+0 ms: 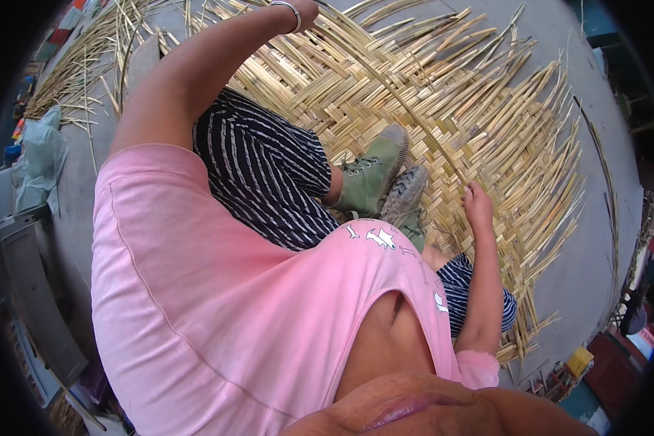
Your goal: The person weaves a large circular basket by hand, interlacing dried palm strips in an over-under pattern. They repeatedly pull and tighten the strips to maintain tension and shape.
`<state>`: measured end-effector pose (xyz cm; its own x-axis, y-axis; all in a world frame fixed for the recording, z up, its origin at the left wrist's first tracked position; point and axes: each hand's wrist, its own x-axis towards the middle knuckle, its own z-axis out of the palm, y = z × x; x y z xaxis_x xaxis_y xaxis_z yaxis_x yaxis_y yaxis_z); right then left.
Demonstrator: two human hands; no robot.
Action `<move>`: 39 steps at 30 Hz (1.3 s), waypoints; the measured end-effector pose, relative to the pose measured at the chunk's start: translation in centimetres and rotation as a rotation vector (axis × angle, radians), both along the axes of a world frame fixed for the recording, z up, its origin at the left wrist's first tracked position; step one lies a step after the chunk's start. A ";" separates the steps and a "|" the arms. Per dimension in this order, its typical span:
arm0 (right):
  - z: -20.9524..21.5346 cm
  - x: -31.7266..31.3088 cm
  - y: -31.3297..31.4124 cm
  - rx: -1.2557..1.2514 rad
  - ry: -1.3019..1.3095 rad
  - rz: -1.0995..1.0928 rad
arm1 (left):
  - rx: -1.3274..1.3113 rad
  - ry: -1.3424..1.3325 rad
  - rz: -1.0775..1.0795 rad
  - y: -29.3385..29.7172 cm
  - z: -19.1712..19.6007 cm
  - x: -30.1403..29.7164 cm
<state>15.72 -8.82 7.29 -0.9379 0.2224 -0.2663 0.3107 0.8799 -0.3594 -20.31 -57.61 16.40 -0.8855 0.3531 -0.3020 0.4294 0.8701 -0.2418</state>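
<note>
A long split reed strip (403, 105) runs slantwise above the woven mat (334, 109). Its lower end is pinched in my right hand (478, 206), with the thumb and fingers closed on it. At the top edge, my left hand (307, 13) is curled at the strip's other visible end and partly cut off by the frame. A light bracelet (291, 13) circles that wrist. Beneath the strip, the mat is a tight diagonal weave of pale straw-coloured strips, with long loose ends fanning out at its far and right sides.
My green lace-up shoes (370, 168) rest on the mat between my hands. Loose strips (76, 69) lie heaped at the far left, near a pale plastic bag (42, 156). Thin dark strips (604, 174) lie on the grey floor at right. A grey plastic object (40, 291) stands at left.
</note>
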 end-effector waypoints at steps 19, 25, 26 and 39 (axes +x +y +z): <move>3.8 -9.2 -5.1 0.283 -0.385 0.458 | 0.615 -0.177 0.421 4.1 -17.6 -10.6; 1.7 -8.2 -5.5 0.269 -0.458 0.431 | 1.851 -0.477 1.432 5.6 -16.3 -10.1; 1.9 -7.9 -5.8 0.275 -0.456 0.437 | 1.912 -0.487 1.439 5.3 -15.5 -9.7; 1.3 -7.7 -7.6 0.209 -0.426 0.470 | 1.502 0.152 1.255 1.5 -16.1 -10.4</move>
<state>7.99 -16.41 8.61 -0.7698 -0.0973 -0.6308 -0.0457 0.9942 -0.0977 -30.71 -56.07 0.28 -0.7835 -0.5346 -0.3166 -0.4400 0.1177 0.8902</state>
